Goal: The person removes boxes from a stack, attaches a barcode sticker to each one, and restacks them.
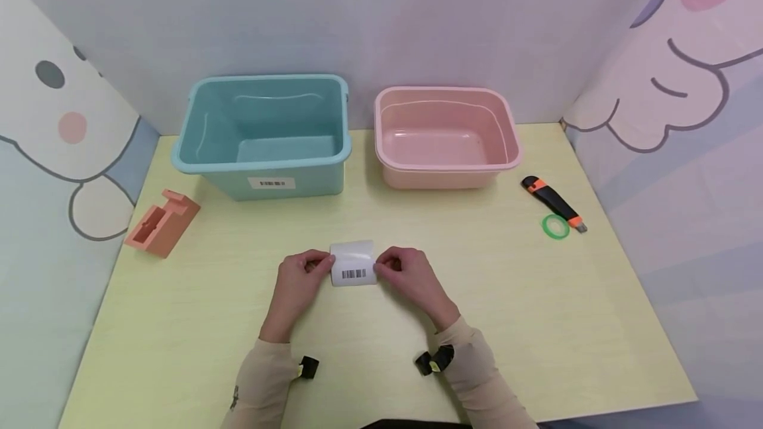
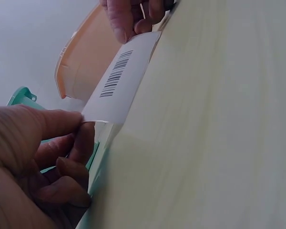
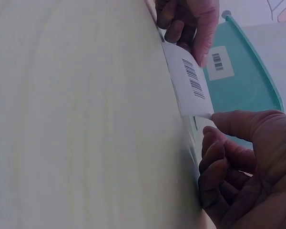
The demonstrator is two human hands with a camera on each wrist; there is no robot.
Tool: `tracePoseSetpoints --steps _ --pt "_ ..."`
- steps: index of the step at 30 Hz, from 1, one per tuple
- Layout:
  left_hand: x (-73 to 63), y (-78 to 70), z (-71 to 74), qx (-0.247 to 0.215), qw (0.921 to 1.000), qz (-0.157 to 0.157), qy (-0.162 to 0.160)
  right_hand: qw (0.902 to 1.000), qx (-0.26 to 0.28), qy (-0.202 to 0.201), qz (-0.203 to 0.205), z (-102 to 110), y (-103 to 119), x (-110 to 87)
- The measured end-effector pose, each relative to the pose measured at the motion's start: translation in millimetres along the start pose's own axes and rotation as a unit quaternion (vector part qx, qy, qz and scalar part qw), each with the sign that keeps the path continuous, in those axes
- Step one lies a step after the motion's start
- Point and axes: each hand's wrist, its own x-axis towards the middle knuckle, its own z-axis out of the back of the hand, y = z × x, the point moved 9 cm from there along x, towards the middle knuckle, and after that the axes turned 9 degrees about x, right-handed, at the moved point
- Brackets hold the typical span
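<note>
A white barcode label [image 1: 353,258] is stretched between both hands over the middle of the table. My left hand [image 1: 301,281] pinches its left edge between thumb and fingers, and my right hand [image 1: 412,278] pinches the right edge. In the left wrist view the label [image 2: 118,81] bows slightly, its printed barcode facing up. The right wrist view shows the label [image 3: 188,82] held close over the tabletop. Behind the hands stands a teal bin [image 1: 286,181] with a similar barcode label [image 1: 271,183] stuck on its front. A pink basin [image 1: 441,179] stands to its right.
An orange-pink tape dispenser [image 1: 163,225] sits at the table's left side. Toward the right edge lie a black and orange utility knife [image 1: 553,200] and a green tape roll [image 1: 556,226]. Printed fabric walls [image 1: 363,18] close off the back and sides.
</note>
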Motion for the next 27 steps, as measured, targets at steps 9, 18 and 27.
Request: tracePoseSetpoints --steps 9,18,27 --pt "-1.6 0.5 -0.1 -0.025 0.9997 0.007 0.001 0.9997 0.015 -0.021 -0.005 1.9 -3.1 0.7" --pt "-0.5 1.6 -1.5 -0.046 0.9989 0.004 0.001 0.9922 0.106 -0.060 -0.025 4.6 -8.9 -0.3" --pt "-3.0 -1.7 1.1 -0.053 0.9986 0.003 -0.005 0.9861 0.147 -0.075 0.017 8.4 -2.0 -2.0"
